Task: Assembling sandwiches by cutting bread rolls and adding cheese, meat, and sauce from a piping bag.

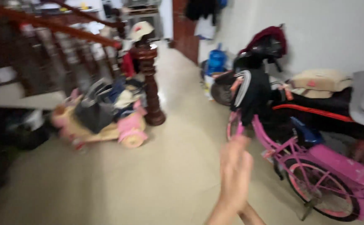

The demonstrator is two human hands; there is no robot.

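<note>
My right hand (235, 174) is raised in the lower middle of the head view, blurred by motion. Its fingers are stretched upward and it holds nothing. It hangs over the pale tiled floor (157, 179), touching no object. Nearest to it, just to its right, stands a pink child's bicycle (315, 166). My left hand is out of sight.
A dark scooter (315, 112) draped with clothes is parked against the white wall behind the bicycle. A pink and cream toy ride-on car (102, 125) loaded with bags sits at the left beside a wooden stair post (148, 79) and railing. A blue water jug (216, 60) stands farther back.
</note>
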